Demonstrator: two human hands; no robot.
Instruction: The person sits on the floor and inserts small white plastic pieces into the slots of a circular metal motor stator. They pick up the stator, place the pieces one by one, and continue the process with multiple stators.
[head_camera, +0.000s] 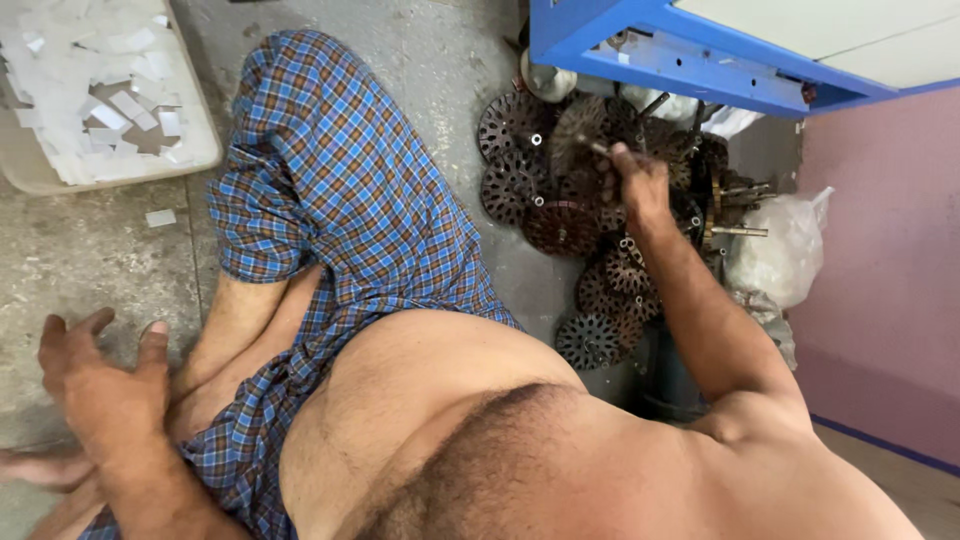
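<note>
**A:** What is the floor like?

**B:** It is a grey concrete floor (80, 250), rough and stained. A person sits on it in blue checked shorts (330, 190). At the right is a pink wall (890, 300). A blue metal frame (680, 50) hangs over the top right corner.

**A:** Is there room to move?

**B:** On the left, yes. The floor is bare around the left hand (100, 385). A white tray (195, 150) full of white paper bits sits at the top left, and one paper bit (160, 217) lies just beside it. On the right it is tight. A pile of round rusty metal discs (560, 225) fills the gap between the leg and the wall, with clear plastic bags (785, 245) just beside it.

**A:** What are the hands doing?

**B:** The left hand is spread wide, fingers apart, low by the floor, holding nothing. The right hand (635, 180) is curled around a thin metal rod (592, 146) over the disc pile.

**A:** Which way does the rod point?

**B:** Its long way runs up and to the left, away from the body. Only the short end sticking out of the hand shows.
</note>
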